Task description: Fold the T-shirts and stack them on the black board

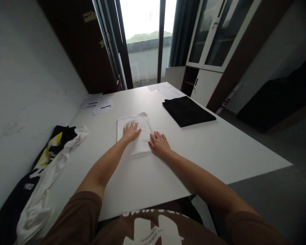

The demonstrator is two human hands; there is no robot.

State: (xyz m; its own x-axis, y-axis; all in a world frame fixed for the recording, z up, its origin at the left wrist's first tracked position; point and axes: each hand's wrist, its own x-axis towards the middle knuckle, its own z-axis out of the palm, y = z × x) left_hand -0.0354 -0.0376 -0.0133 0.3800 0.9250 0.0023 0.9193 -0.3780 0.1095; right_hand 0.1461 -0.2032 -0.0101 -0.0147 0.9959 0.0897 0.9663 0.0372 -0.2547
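A folded white cloth [140,144] lies flat on the white table [148,183], in front of my body. My left hand [132,131] rests palm down on its upper middle, fingers spread, with small wrinkles around the fingertips. At the cloth's right edge, my right hand [159,143] lies flat with its fingers stretched out, the fingertips touching or close to the edge. Neither hand grips anything. To the right and farther back sits a folded black cloth [189,111], apart from both hands.
Along the table's left edge by the wall lie crumpled garments, one white [54,168] and one black with yellow [49,149]. Papers with dark pens [100,103] are at the back left, more papers [168,91] at the far end. A cabinet [206,85] stands beyond.
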